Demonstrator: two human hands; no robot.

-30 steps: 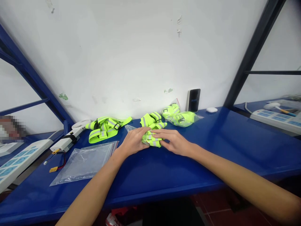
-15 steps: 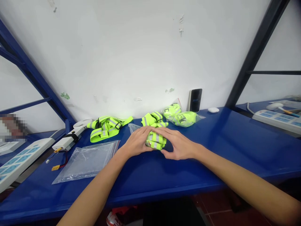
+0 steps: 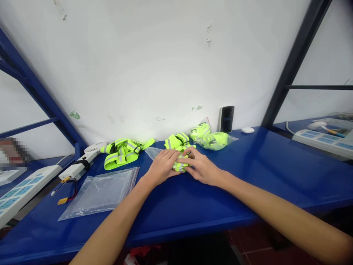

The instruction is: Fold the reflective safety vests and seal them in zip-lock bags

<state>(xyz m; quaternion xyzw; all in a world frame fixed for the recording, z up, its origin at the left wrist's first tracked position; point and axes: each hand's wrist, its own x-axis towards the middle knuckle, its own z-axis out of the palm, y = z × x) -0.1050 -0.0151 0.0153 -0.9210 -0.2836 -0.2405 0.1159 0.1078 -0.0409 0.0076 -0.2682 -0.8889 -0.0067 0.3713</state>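
A folded bundle of neon-yellow reflective straps (image 3: 179,167) sits between my two hands, low over the blue table. My left hand (image 3: 162,167) is curled round its left side, and a clear plastic bag (image 3: 150,152) sticks out behind that hand. How much of the bundle lies inside the bag is hidden. With bent fingers and thumb, my right hand (image 3: 203,167) grips the bundle's right side. Just behind my hands lies another set of reflective straps (image 3: 176,141) with a black buckle. Loose reflective straps (image 3: 122,156) lie spread out to the left.
A flat clear zip bag (image 3: 102,191) lies left of my left forearm. Bagged reflective straps (image 3: 213,141), a phone (image 3: 227,119) and a white case (image 3: 247,130) stand along the wall. A white fan (image 3: 95,148), a battery pack with wires (image 3: 75,170) and a power strip (image 3: 27,189) are at left.
My right hand has moved in closer, its fingers now bent onto the bundle instead of arched around it. Less of the bundle shows between my hands. The view has shifted slightly.
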